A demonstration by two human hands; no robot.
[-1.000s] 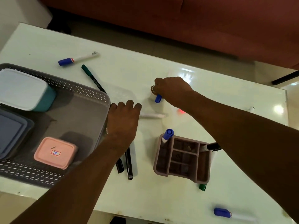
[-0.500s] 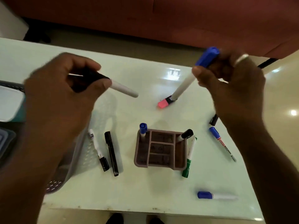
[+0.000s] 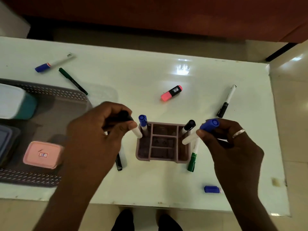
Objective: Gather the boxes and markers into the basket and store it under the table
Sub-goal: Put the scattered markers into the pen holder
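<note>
The fingers of the left hand (image 3: 93, 135) are curled round a black-capped marker (image 3: 135, 131). Its white barrel pokes out past the thumb toward the mauve organiser (image 3: 143, 158) in the middle of the frame. The right hand (image 3: 233, 147), with a ring (image 3: 238, 133) on one finger, pinches a blue-capped marker (image 3: 209, 125). The cap is up and the pale barrel slants down-left toward the organiser's right side.

Inside the organiser, a blue marker (image 3: 142, 120) stands in the upper-left compartment and a black marker (image 3: 189, 125) in the upper-right one. A green marker (image 3: 192, 160) lies just beside its right wall, and a black pen (image 3: 119, 162) lies partly under the left hand.

Farther out on the bench (image 3: 150, 72) are a pink highlighter (image 3: 171, 93) above centre and a white marker (image 3: 226, 101) at the right. A blue cap end (image 3: 211, 189) shows at lower right, the rest hidden by the forearm. At upper left lie a blue-and-white marker (image 3: 53, 63) and a green pen (image 3: 73, 81).

The grey basket (image 3: 50, 90) sits on the bench at the left edge. It holds a teal box (image 3: 18, 102), a pink box (image 3: 42, 155) and a grey-blue box (image 3: 5, 144).
</note>
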